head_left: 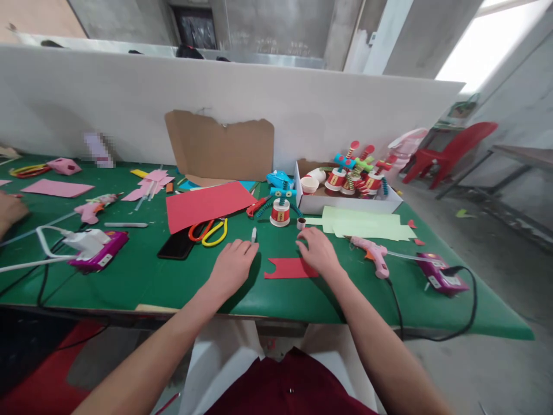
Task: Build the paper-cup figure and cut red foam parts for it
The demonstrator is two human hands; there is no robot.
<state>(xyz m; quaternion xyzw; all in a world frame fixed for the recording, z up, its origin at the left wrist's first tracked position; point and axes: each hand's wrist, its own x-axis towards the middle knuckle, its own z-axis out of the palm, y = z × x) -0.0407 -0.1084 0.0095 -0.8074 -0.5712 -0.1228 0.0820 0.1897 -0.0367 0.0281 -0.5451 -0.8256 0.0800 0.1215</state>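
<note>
My left hand (234, 265) rests on the green table (142, 276) with its fingers curled, its fingertips next to a small white marker-like stick (254, 234). Whether it grips the stick is unclear. My right hand (315, 249) lies flat with fingers spread on the right end of a small red paper cutout (287, 268). Just beyond my right fingertips stands a tiny brown ring (301, 223). Farther back a paper-cup figure (280, 211) with blue coiled arms stands upright.
A pink glue gun (375, 255) lies right of my hand, its cord running to a magenta power strip (440, 276). Orange-yellow scissors (209, 231), a black phone (176, 246), red paper (207, 204), pale green paper (367, 225) and a white box of finished figures (349, 193) lie behind. Another person's hand (8, 210) shows at far left.
</note>
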